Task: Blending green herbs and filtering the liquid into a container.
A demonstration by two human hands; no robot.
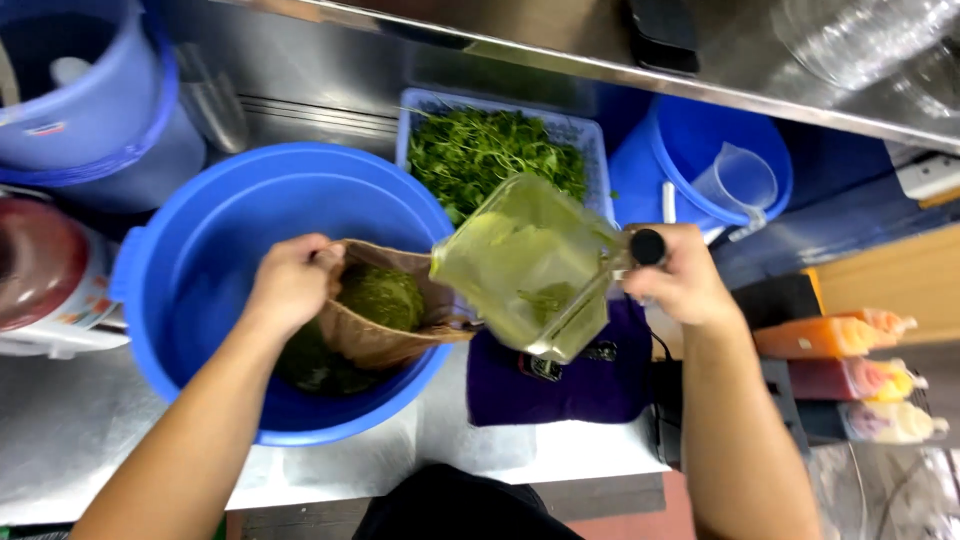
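My right hand (683, 276) grips the black handle of a clear blender jug (530, 265), tipped on its side with its mouth toward a brown cloth strainer bag (385, 340). Green pulp (380, 295) fills the bag. My left hand (292, 280) holds the bag's rim open over a large blue bucket (200, 270). Green liquid (310, 370) lies at the bucket's bottom under the bag. Green residue coats the jug's inside.
A blue crate of green leaves (490, 150) sits behind the jug. A second blue bucket with a clear measuring jug (740, 180) stands at the right, a lilac bucket (80, 100) at top left. A purple blender base (570, 380) and sauce bottles (850, 380) lie right.
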